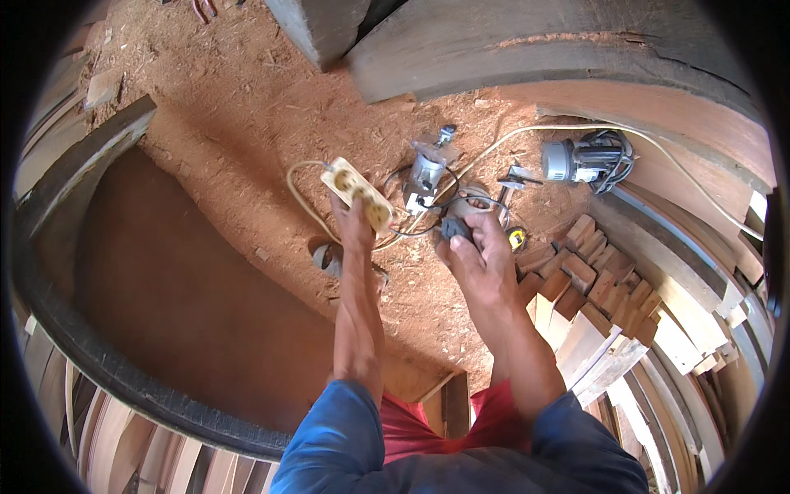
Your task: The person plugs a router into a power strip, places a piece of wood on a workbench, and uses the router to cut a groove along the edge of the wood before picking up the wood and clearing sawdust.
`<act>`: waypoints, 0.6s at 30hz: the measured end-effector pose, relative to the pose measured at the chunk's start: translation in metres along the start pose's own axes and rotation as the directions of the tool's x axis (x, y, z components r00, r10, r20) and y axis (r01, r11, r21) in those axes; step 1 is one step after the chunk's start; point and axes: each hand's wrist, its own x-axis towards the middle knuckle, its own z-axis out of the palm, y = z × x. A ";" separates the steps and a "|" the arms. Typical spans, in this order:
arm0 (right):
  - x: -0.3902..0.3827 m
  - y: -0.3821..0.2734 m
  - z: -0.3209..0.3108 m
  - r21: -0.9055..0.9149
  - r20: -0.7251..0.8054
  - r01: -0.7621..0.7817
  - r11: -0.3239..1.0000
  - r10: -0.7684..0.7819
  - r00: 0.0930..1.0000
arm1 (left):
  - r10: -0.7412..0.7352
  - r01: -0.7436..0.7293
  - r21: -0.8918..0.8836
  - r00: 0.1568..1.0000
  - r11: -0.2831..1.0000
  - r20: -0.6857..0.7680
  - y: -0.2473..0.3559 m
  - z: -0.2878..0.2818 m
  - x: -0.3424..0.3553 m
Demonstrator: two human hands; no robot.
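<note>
Grey motor (586, 159), yellow tape measure (516, 239), stacked wood offcuts (594, 284) on sawdust floor (239, 107).

Sunlit reddish sawdust floor (247, 107) spreads around a large dark curved board (164, 288). Right of that board lies a heap of short wood offcuts (592, 280) (some stacked); beyond it, grey timber beams (494, 41), possibly weathered planks.

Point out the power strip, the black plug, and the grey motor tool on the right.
power strip (357, 192), head view, on its cream face.
black plug (455, 228), head view, on its body.
grey motor tool (576, 160), head view, on its housing.
</note>
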 end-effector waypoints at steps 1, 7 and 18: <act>0.000 -0.001 0.005 0.017 0.029 -0.013 1.000 0.013 0.999 | -0.034 0.036 -0.016 0.993 0.999 0.111 0.006 -0.006 -0.025; -0.012 0.008 0.041 0.000 0.153 0.075 0.997 -0.074 0.985 | -0.248 0.290 -0.285 0.953 0.914 0.174 0.020 0.011 -0.102; -0.006 -0.003 0.041 -0.410 0.178 0.306 0.859 -0.254 0.951 | -0.188 0.227 -0.181 0.959 0.957 0.211 0.027 0.020 -0.095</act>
